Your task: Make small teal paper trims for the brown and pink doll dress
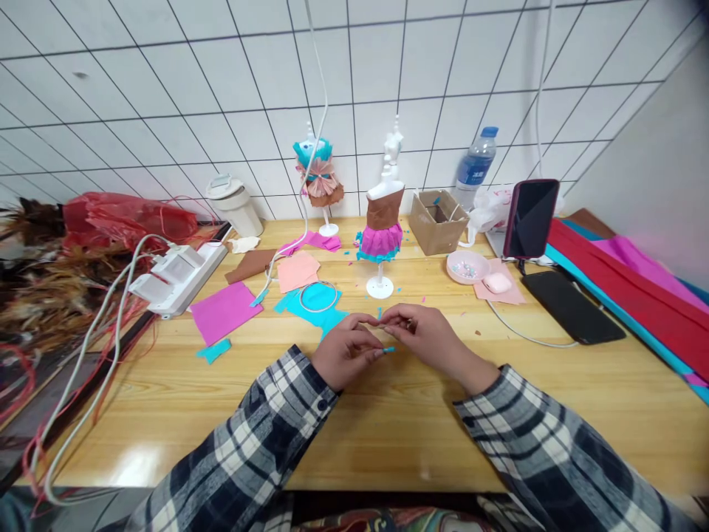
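The left hand [350,349] pinches a small blue scrap [389,349], its long axis running left to right; the right hand's [425,336] fingertips nearly close, contents unclear.

**Fingers Pinching in Close**

I'm curling my left hand [346,349], pinching its thumb against a finger while holding the index finger up beside my right hand [426,334], whose fingertips [389,329] are closing together. My plaid-sleeved left forearm [244,436] and right forearm [554,436] are angling inward.
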Motion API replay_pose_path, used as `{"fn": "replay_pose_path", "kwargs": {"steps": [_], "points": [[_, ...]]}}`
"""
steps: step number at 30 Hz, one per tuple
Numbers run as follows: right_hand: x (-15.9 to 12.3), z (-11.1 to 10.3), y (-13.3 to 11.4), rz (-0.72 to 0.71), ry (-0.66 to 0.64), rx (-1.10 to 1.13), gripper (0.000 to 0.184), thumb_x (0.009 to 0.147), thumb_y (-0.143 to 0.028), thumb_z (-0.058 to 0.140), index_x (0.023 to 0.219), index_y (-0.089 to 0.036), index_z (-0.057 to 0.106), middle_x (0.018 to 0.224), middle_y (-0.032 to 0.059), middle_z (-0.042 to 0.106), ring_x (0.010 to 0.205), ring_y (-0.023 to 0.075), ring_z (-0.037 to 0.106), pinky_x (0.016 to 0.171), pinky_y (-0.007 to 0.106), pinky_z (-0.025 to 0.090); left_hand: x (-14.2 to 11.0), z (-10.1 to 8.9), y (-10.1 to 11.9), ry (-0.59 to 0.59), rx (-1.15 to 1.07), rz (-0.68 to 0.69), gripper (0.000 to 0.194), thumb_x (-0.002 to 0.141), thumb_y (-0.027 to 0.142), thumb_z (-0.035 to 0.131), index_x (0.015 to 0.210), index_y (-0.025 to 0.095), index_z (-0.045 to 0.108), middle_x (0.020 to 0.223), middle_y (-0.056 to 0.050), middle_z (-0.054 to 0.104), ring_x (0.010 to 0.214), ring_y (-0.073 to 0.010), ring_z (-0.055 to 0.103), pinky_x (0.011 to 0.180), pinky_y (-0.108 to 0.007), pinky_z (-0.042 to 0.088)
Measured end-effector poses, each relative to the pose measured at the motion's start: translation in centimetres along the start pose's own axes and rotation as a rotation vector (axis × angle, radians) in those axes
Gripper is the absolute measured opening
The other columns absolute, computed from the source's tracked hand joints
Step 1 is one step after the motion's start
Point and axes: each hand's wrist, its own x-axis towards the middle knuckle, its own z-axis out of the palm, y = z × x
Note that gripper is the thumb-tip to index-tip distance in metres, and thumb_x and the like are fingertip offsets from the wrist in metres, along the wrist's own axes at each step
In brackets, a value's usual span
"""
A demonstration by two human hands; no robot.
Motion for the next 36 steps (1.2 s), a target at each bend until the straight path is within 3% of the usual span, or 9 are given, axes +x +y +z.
{"fn": "replay_pose_path", "kwargs": {"steps": [4,6,11,14,17,21,24,27,36], "points": [[0.2,-0.4,1.3,-0.03,0.133,-0.196,0.016,0.084,-0.018,0.058,0.096,-0.021,0.068,0.084,0.0015,0.07,0.077,0.0151,0.062,0.07,0.027,0.046,0.0,-0.2,0.3,-0.04,0.063,-0.02,0.018,0.082,0.029,0.062,0.078,0.015,0.071,0.073,-0.006,0.064,0.066,-0.0137,0.055,0.063,-0.026,0.044],[0.5,-0.5,2.0,-0.094,0.156,-0.377,0.018,0.086,-0.018,0.056,0.097,-0.021,0.069,0.088,0.0035,0.069,0.085,0.0179,0.06,0.077,0.03,0.045,0.1,-0.2,0.5,-0.026,0.03,-0.07,0.018,0.081,0.031,0.062,0.076,0.015,0.071,0.069,-0.005,0.064,0.064,-0.0132,0.054,0.061,-0.025,0.043],[2.1,0.1,2.5,-0.249,0.045,-0.689,0.028,0.089,-0.016,0.05,0.105,-0.029,0.069,0.105,0.0043,0.066,0.092,0.0218,0.052,0.075,0.032,0.042,0.6,0.2,-0.1,0.297,-0.297,-0.339,0.027,0.077,0.042,0.065,0.081,0.015,0.068,0.069,-0.002,0.064,0.063,-0.0121,0.055,0.059,-0.023,0.044],[3.0,0.3,2.3,-0.259,-0.012,-0.759,0.019,0.089,-0.021,0.054,0.091,-0.026,0.072,0.111,0.0052,0.064,0.095,0.0236,0.05,0.076,0.033,0.042,0.9,0.1,-0.4,0.414,-0.507,-0.457,0.032,0.069,0.044,0.073,0.081,0.015,0.069,0.071,-0.001,0.065,0.061,-0.0096,0.054,0.054,-0.019,0.042],[2.9,0.3,2.0,-0.229,0.002,-0.71,0.017,0.088,-0.022,0.055,0.084,-0.022,0.072,0.112,0.0064,0.064,0.098,0.0236,0.051,0.081,0.034,0.042,0.8,-0.2,-0.1,0.413,-0.714,-0.545,0.031,0.062,0.037,0.081,0.081,0.015,0.071,0.096,-0.006,0.07,0.072,-0.0107,0.06,0.053,-0.017,0.042],[1.5,0.7,1.3,-0.203,-0.006,-0.544,0.016,0.084,-0.017,0.056,0.091,-0.021,0.07,0.102,0.0053,0.069,0.092,0.0199,0.059,0.083,0.032,0.043,0.7,-0.4,0.6,0.255,-0.884,-0.633,0.029,0.056,0.029,0.085,0.076,0.013,0.072,0.12,-0.01,0.064,0.076,-0.0114,0.065,0.05,-0.015,0.043],[0.5,1.2,0.5,-0.101,-0.049,-0.491,0.016,0.084,-0.019,0.056,0.092,-0.023,0.069,0.088,0.0025,0.072,0.082,0.0191,0.063,0.073,0.03,0.044,0.7,-0.3,0.6,0.212,-0.919,-0.694,0.028,0.056,0.027,0.086,0.075,0.011,0.072,0.103,-0.01,0.07,0.075,-0.012,0.066,0.056,-0.017,0.049],[0.2,1.3,-0.2,-0.074,-0.05,-0.429,0.016,0.084,-0.02,0.056,0.092,-0.024,0.069,0.09,0.0015,0.073,0.084,0.0188,0.064,0.073,0.029,0.043,0.8,-0.2,0.3,0.224,-0.994,-0.739,0.026,0.057,0.023,0.086,0.075,0.011,0.072,0.081,-0.006,0.072,0.077,-0.0131,0.067,0.068,-0.021,0.054],[0.4,0.8,0.1,-0.021,-0.057,-0.17,0.015,0.081,-0.018,0.059,0.089,-0.023,0.071,0.083,-0.0003,0.072,0.066,0.012,0.059,0.062,0.023,0.041,0.8,-0.4,-0.9,0.277,-0.972,-0.67,0.027,0.058,0.025,0.086,0.074,0.011,0.069,0.078,-0.003,0.073,0.074,-0.0112,0.068,0.082,-0.024,0.053]]}}
